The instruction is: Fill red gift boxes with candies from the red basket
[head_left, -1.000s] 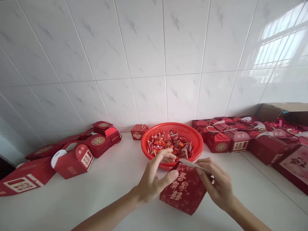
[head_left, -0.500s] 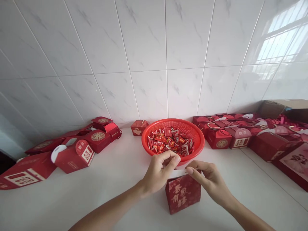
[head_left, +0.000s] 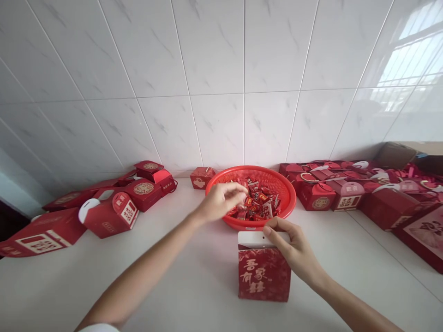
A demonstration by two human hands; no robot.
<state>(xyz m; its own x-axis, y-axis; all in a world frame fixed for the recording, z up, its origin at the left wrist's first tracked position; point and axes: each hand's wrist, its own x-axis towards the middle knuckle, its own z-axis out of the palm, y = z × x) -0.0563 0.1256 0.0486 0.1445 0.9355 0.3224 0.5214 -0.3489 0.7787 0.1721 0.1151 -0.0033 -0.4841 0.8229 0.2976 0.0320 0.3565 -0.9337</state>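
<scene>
A dark red box [head_left: 265, 276] with pale gold characters stands upright at the lower middle, its white top flap [head_left: 251, 239] raised. My right hand [head_left: 289, 240] pinches the flap at its right side. To the upper left of the box, my left hand [head_left: 223, 201] hovers over the front left of the red basket [head_left: 289, 203]. Its thumb and fingers are drawn together, and whatever is between them cannot be made out. Wrapped red candies [head_left: 259, 198] fill the basket, partly hidden behind this hand.
Several red boxes [head_left: 109, 215] stand at the left. Many more boxes [head_left: 316, 197] line the right side, beside a brown carton [head_left: 394, 152]. A small red box [head_left: 201, 178] sits near the tiled wall, left of the basket.
My left hand has moved away from the box, up and left over the basket. The box has turned to face the front, with my right hand still at its top.
</scene>
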